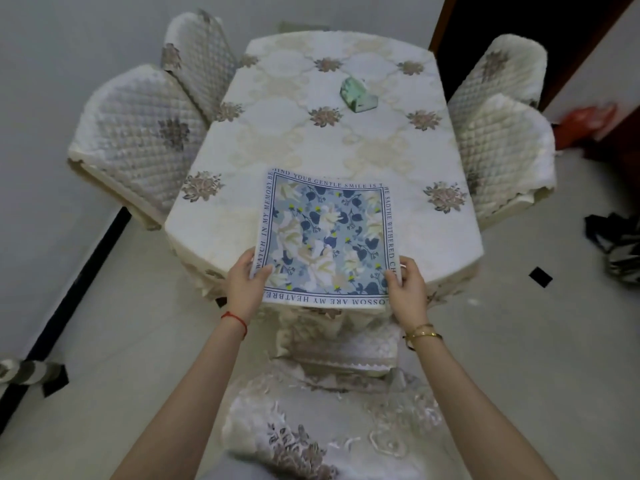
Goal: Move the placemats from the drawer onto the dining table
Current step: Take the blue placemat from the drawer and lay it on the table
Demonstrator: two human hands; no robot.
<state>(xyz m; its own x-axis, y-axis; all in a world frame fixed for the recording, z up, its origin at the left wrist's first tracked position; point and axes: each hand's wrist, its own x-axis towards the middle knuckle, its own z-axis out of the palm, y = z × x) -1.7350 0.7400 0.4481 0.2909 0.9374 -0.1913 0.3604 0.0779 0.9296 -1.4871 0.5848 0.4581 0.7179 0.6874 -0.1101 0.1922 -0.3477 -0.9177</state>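
A square placemat with blue and white flowers and a lettered border lies on the near end of the dining table, its near edge hanging slightly past the table's rim. My left hand grips the mat's near left corner, thumb on top. My right hand grips the near right corner the same way. The table wears a cream cloth with embroidered flowers. No drawer is in view.
A small green folded object sits toward the table's far end. Quilted covered chairs stand at the left, far left, right and directly below me. A dark bag and red items lie on the floor at right.
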